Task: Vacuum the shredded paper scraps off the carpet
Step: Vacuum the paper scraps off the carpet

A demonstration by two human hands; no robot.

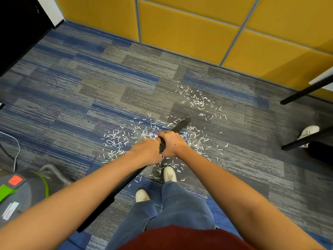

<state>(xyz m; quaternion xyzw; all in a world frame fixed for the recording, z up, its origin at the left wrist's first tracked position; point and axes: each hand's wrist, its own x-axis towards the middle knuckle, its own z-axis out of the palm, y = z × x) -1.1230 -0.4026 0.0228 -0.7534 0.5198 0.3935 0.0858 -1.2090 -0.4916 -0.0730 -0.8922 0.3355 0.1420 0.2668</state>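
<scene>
White shredded paper scraps [119, 139] lie scattered on the grey-and-blue carpet [90, 91], with a second patch [196, 100] farther right. My left hand [147, 150] and my right hand [173, 143] both grip the black vacuum tube [163, 146], left just behind right. The tube's nozzle end [182, 124] points forward and right, low over the scraps. Behind my hands the black hose [111, 195] runs down to the left under my left forearm.
The grey vacuum canister [19, 193] with green trim and a red button stands at the lower left, a white cable [16, 147] beside it. Yellow wall panels [189, 29] run along the back. Black table legs [306, 91] and another person's white shoe [309, 131] are at the right.
</scene>
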